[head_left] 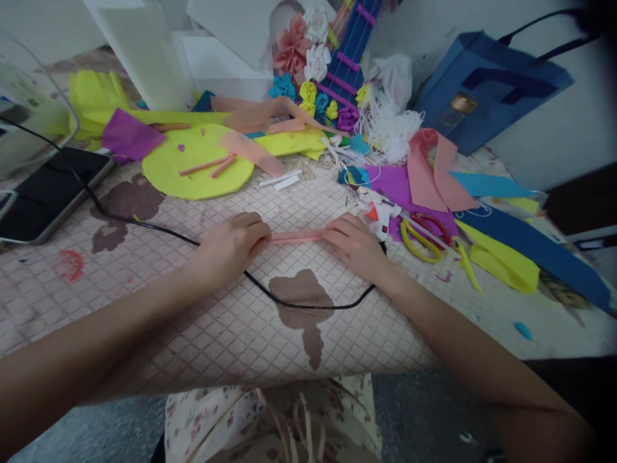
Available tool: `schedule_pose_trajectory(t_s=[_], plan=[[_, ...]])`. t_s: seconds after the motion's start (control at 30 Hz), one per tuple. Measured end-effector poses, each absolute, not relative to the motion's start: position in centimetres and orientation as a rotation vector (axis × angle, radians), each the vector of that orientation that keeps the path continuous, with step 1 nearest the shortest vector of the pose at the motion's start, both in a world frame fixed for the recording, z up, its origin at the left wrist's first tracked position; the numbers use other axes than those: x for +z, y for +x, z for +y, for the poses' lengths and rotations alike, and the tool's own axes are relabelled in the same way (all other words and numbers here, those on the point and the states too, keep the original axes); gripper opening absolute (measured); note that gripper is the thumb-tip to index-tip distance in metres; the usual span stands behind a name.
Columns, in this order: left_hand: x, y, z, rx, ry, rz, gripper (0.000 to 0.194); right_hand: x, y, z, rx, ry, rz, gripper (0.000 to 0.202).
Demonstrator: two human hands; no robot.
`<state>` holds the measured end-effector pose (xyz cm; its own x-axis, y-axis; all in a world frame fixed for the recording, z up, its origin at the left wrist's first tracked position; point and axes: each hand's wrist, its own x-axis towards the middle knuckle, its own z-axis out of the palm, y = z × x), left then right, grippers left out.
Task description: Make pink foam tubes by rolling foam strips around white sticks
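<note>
A narrow, pink, folded or rolled strip (296, 238) lies level across the quilted cloth, between my two hands. At its left end my left hand (235, 249) is closed, with the fingers curled down over it. The fingers of my right hand (354, 245) press together on the other end. Both fingertips are partly hidden from above. Just beyond my right hand lies a white glue gun (383, 215). Scissors (423, 244) with yellow and red handles rest farther right. A black cord (308, 307) runs beneath my left wrist and loops toward my right wrist.
A yellow round sheet (193, 177) carries small pink rolls. Pink sheet pieces (434, 167), a yellow marker-like stick (466, 263) and white threads (393, 132) lie right. Behind are crafted flowers (308, 58) and a blue bag (491, 90). A tablet (48, 190) lies left.
</note>
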<state>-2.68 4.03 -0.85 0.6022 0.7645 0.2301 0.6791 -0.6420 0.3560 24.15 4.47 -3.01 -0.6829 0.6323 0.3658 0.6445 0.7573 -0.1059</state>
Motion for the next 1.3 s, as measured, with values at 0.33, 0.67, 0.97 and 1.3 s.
schedule_pose_trajectory(t_s=[0.33,0.67,0.97,1.3], plan=[[-0.81,-2.73,3.94,0.497,2.692,1.111,0.018,-2.90,23.94,4.38,-0.010,-0.990,-2.565,0.021],[-0.87,-2.50,3.70,0.509,2.680,1.160,0.017,-3.08,23.96,4.41,-0.076,-0.986,-2.570,0.028],[-0.73,-2.46,3.63,0.503,2.679,1.185,0.019,-3.17,24.16,4.43,-0.033,-0.951,-2.531,0.024],[-0.62,-2.58,3.48,0.542,2.674,1.195,0.018,-3.06,24.12,4.50,-0.012,-0.983,-2.512,0.024]])
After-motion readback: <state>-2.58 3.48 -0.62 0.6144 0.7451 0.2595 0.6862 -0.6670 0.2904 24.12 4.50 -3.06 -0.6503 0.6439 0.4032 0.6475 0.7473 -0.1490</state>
